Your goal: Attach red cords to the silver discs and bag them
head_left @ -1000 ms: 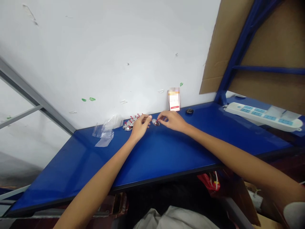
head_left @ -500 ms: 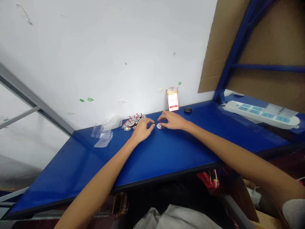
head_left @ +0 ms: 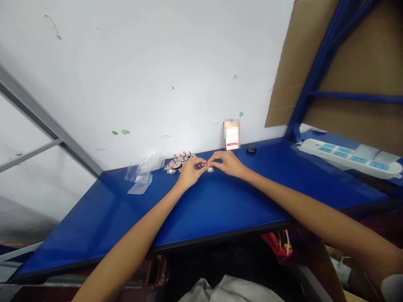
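Observation:
A small shiny round metal disc (head_left: 210, 170) shows just below my fingertips, near the back of the blue table (head_left: 201, 209). My left hand (head_left: 191, 171) is closed in a pinch at the disc's left upper side. From the right, my right hand (head_left: 228, 162) pinches at the same spot, so the fingertips of both hands nearly meet. The fingers cover part of the disc, and its red loop is hidden. Close behind my left hand lies a pile of similar metal discs (head_left: 171, 170) with red cord loops.
Clear plastic bags (head_left: 141, 178) lie left of the pile. A phone (head_left: 232, 136) with a lit screen leans on the white wall, and a small black object (head_left: 251, 149) sits to its right. Farther right is a white power strip (head_left: 349, 157) beside a blue frame post (head_left: 304, 105).
Both hands have come together over the single disc, and their parted fingers have closed into pinches. The disc's red loop no longer shows. The camera view has shifted slightly.

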The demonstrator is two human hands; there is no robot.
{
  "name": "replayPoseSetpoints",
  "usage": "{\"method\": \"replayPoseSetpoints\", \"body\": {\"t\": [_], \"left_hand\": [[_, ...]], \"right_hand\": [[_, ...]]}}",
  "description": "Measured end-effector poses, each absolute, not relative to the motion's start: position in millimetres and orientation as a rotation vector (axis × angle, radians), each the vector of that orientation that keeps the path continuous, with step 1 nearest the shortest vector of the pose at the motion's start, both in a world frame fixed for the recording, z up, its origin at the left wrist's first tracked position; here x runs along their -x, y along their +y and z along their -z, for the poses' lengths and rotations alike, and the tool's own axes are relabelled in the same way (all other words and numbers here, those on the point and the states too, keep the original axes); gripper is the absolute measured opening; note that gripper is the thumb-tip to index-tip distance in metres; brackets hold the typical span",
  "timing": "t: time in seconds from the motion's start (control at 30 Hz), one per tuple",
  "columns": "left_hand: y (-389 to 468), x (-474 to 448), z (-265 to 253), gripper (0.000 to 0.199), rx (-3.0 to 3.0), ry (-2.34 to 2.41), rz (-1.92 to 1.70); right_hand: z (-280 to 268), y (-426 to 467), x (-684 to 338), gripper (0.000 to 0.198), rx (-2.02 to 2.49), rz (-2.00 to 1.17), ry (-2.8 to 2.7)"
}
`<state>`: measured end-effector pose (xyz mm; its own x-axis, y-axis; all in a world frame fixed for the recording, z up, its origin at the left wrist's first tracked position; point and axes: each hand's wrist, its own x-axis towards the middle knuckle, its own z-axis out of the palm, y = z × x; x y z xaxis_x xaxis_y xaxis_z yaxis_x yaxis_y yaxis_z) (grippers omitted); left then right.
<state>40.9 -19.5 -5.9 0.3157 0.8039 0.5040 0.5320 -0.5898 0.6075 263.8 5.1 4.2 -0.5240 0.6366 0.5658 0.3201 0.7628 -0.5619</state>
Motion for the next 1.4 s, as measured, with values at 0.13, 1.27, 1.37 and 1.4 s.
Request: {"method": "replayPoseSetpoints", "body": {"t": [0.13, 1.27, 1.37, 1.4], "left_hand": [[-19.9, -40.3, 7.1, 0.023, -2.188, 1.143, -1.151], [26.7, 43.7, -4.5, 0.017, -2.286, 1.880, -1.262], [33.5, 51.9, -0.4, 0.016, -2.230, 1.958, -1.169], [34.8, 52.1, 1.2, 0.016, -2.233, 1.958, -1.139]], "right_hand": [[-4.3, 1.9, -261.5, 0.013, 0.678, -0.485, -2.148], [5.8, 14.7, -265.4, 0.023, 0.748, -0.267, -2.203], [6.6, 17.5, -268.6, 0.022, 0.764, -0.246, -2.239], [6.8, 17.7, -268.8, 0.022, 0.764, -0.246, -2.248]]}}
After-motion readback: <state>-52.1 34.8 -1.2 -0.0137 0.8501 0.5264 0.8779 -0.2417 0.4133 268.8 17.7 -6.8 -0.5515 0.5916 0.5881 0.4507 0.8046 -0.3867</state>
